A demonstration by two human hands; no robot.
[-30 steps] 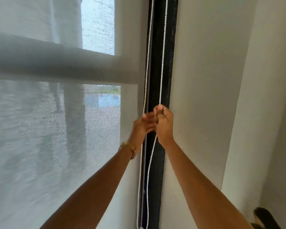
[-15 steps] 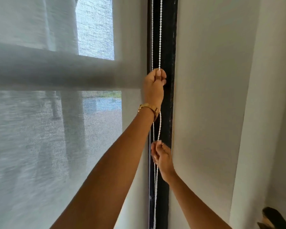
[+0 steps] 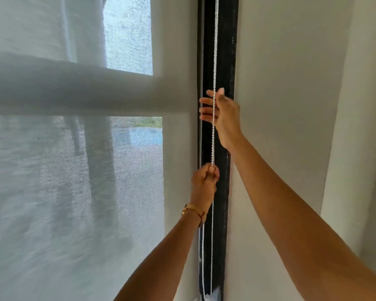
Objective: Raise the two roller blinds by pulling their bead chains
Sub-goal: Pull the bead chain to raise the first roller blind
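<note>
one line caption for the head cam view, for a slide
Left hand grips the bead chain low while the open right hand reaches for it higher, beside the sheer roller blind.

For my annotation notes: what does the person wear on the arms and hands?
Both forearms are bare, with no sleeves in view. The left hand has a thin gold bangle at its wrist. The right hand wears a slim ring on one finger. No gloves, no watch visible.

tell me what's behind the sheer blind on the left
Through the sheer blind, a window frame crossbar, pale columns and blurred ground with water show. The weave blurs finer detail.
</note>
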